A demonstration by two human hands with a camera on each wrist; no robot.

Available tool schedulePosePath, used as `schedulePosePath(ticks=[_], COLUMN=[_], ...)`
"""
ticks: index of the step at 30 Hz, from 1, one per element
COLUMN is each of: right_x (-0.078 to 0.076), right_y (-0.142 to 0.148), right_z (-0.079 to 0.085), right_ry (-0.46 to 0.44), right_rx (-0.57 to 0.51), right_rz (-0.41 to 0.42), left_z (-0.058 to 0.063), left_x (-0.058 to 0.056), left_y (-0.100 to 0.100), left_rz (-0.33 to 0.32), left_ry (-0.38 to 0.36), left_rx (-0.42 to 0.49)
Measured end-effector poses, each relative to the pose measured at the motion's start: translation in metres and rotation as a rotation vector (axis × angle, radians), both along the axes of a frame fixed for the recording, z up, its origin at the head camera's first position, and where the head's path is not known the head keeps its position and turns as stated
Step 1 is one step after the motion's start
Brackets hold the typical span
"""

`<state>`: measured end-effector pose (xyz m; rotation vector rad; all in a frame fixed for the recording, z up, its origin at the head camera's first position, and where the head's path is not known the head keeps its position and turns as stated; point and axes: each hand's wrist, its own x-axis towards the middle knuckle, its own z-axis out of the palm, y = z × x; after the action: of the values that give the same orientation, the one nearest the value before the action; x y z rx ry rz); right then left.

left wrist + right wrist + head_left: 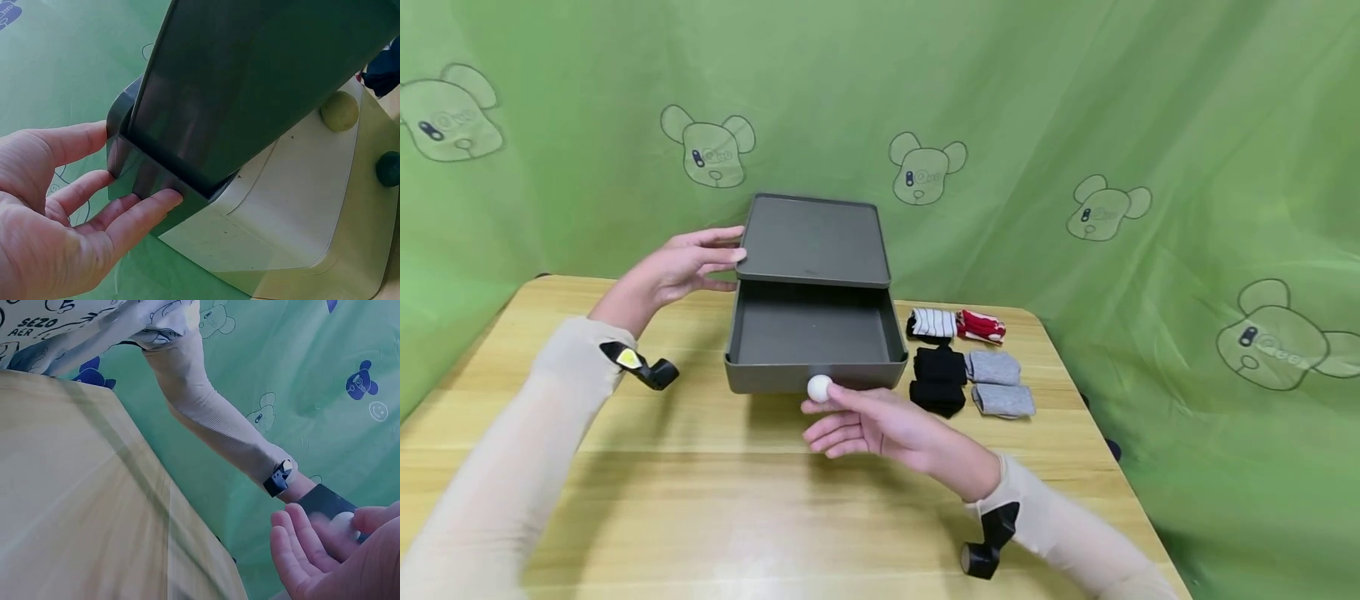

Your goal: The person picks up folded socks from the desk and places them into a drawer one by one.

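Note:
A dark grey drawer cabinet [811, 242] stands on the table, its top drawer [812, 321] pulled toward me and bare inside. My left hand [681, 265] touches the cabinet's left side with nearly straight fingers. In the left wrist view, fingertips [165, 199] press on the dark side wall near the open drawer [250, 81]. At the drawer front, my right hand [880, 425] pinches the round white knob [820, 388] between thumb and index finger, the other fingers loosely bent below. The right wrist view shows the thumb on the knob [344, 525].
Right of the cabinet lie folded socks: striped [934, 322], red [981, 326], black [940, 367] and grey [994, 367]. Below the dark tier are a white tier with a greenish knob [339, 111] and a yellowish tier with a dark knob [389, 169]. A green curtain [1000, 83] hangs behind the table.

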<state>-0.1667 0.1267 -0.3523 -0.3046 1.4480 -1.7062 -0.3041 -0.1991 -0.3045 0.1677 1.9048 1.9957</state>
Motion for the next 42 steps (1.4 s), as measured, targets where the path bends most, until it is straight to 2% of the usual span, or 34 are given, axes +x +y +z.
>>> schedulePosePath(ticks=[5, 12, 21, 27, 31, 34, 36, 38, 40, 42], right_x=[0.009, 0.004, 0.011, 0.012, 0.01, 0.007, 0.003, -0.003, -0.011, -0.023], right_y=[0.001, -0.003, -0.014, -0.013, -0.004, 0.011, 0.027, 0.045, 0.063, 0.081], right_z=[0.001, 0.003, 0.0, -0.004, 0.0, 0.012, 0.025, 0.041, 0.056, 0.065], right_ry=[0.019, 0.015, -0.013, -0.004, 0.037, 0.137, 0.274, 0.448, 0.605, 0.701], right_rx=[0.034, -0.014, -0.016, -0.001, 0.044, 0.081, 0.082, 0.075, 0.077, 0.109], right_rz=[-0.017, -0.118, -0.141, -0.121, -0.034, 0.111, 0.21, 0.256, 0.206, 0.102], left_z=[0.0, -0.001, -0.003, -0.004, -0.009, -0.011, -0.011, -0.01, -0.009, -0.007], left_x=[0.004, 0.001, -0.004, -0.005, -0.004, -0.002, 0.0, 0.001, 0.001, 0.002], left_y=[0.0, 0.001, -0.002, -0.004, -0.002, -0.002, -0.002, -0.001, -0.001, 0.0], left_rz=[0.006, 0.005, -0.007, -0.022, -0.03, -0.029, -0.025, -0.018, -0.01, -0.005], left_ry=[-0.003, -0.002, -0.01, -0.001, -0.003, -0.01, -0.013, -0.015, -0.016, -0.015], left_rx=[-0.009, -0.011, -0.009, -0.028, -0.034, -0.034, -0.035, -0.04, -0.041, -0.037])
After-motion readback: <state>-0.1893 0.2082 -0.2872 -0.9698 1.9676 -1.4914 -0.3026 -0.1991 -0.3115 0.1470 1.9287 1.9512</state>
